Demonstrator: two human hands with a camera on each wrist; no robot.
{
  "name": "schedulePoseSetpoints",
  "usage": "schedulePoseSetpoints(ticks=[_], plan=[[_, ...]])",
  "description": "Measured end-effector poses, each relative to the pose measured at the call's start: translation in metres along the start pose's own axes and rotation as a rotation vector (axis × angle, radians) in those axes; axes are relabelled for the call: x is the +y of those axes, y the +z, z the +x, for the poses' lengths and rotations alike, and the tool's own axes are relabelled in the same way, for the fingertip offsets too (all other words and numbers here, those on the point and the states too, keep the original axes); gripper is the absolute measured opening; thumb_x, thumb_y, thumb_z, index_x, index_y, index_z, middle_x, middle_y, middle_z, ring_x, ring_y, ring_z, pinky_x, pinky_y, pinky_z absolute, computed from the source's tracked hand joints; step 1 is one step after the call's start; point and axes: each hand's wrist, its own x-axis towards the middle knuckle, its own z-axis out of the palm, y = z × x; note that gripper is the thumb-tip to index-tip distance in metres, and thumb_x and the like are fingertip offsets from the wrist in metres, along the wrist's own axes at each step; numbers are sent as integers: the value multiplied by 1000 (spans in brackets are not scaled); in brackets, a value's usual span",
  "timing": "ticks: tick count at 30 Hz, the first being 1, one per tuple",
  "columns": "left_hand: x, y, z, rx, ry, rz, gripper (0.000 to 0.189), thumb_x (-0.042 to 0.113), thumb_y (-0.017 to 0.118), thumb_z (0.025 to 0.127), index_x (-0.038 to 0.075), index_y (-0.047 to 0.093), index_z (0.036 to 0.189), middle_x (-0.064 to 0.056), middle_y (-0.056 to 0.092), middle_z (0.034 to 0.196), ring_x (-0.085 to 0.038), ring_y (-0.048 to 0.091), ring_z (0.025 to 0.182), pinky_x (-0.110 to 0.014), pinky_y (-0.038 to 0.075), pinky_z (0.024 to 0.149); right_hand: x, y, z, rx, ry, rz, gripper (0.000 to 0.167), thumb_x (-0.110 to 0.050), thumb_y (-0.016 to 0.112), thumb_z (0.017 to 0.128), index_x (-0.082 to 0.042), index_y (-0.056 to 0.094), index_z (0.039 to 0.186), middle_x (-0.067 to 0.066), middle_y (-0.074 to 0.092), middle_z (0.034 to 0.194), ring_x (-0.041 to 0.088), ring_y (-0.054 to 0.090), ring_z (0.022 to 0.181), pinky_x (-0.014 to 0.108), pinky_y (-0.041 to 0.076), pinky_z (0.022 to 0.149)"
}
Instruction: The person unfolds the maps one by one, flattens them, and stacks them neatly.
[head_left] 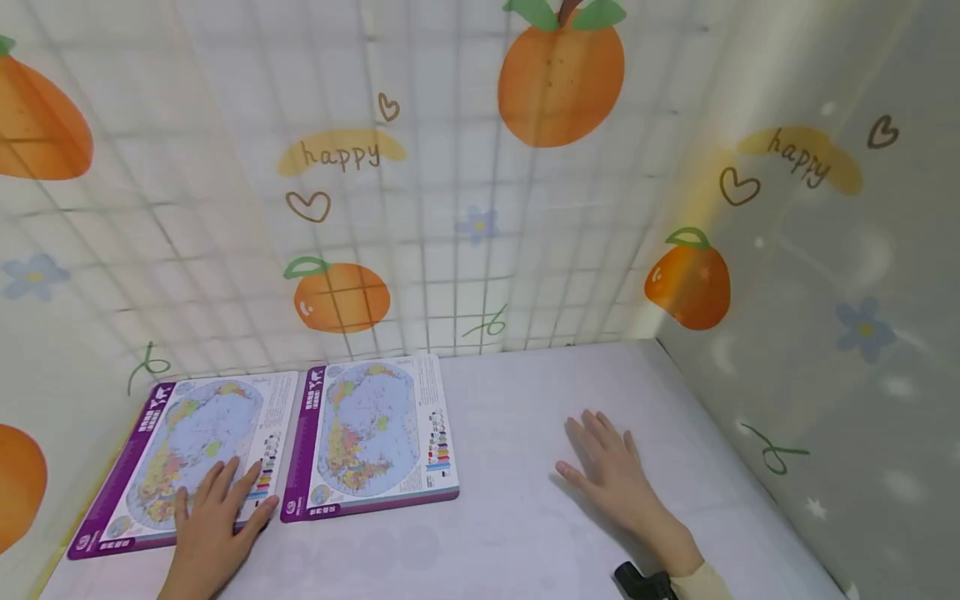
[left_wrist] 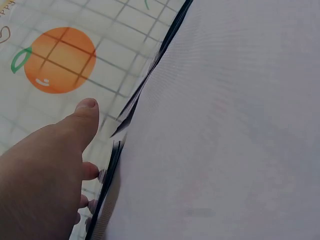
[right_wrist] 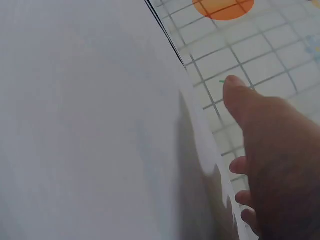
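Two flat world map boards with purple left borders lie side by side on the white table. My left hand [head_left: 213,521] rests with spread fingers on the lower right part of the left map board [head_left: 202,417], its thumb near that board's right edge. Just to the right is the other map board [head_left: 375,433], which no hand touches. Well to the right of both, my right hand [head_left: 618,479] is over the table with fingers extended, holding nothing. In the left wrist view, the left hand [left_wrist: 45,165] appears beside the boards' thin dark edges. The right wrist view has the right hand [right_wrist: 280,155] beside the table surface.
A white cloth covers the table [head_left: 510,433]. Behind it rises a wire grid under a sheer curtain printed with oranges [head_left: 341,298], hearts and flowers. A similar printed curtain [head_left: 847,250] bounds the right side. A black wrist device [head_left: 645,582] sits at the right sleeve.
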Motion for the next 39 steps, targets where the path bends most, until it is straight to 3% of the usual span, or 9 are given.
schedulePoseSetpoints(ticks=[6,13,20,29,39], plan=[[3,0,-1,1,12,-22,72,59,62,100,11,53,154,-31,40,161,-52,27,150,-83,-2,119,-10,7,-2,0,-24,7,73,-47,71,97,-8,52,155,25,44,162,52,32,153,86,17,114],[3,-1,-1,48,49,-59,69,54,69,98,11,58,150,-29,45,159,-50,30,150,-82,7,119,-27,14,0,-27,-51,15,73,-50,70,98,-10,51,156,24,41,165,49,31,155,85,15,116],[2,1,-1,56,82,-75,67,52,73,96,10,60,148,-28,47,158,-49,31,150,-79,6,122,-42,21,0,-39,-76,20,72,-52,70,97,-12,54,154,23,41,165,49,32,155,85,14,116],[5,3,-1,126,148,-111,58,41,80,92,12,67,140,-26,54,153,-50,37,146,-79,12,122,-60,28,3,-49,-102,-9,73,-57,68,98,-13,54,154,21,41,166,47,33,155,83,16,118],[11,5,0,141,170,-146,54,38,84,89,16,71,136,-25,56,151,-52,39,145,-82,21,115,-78,35,6,-88,-112,-12,75,-61,66,97,-14,55,154,19,41,166,45,32,157,81,18,120]])
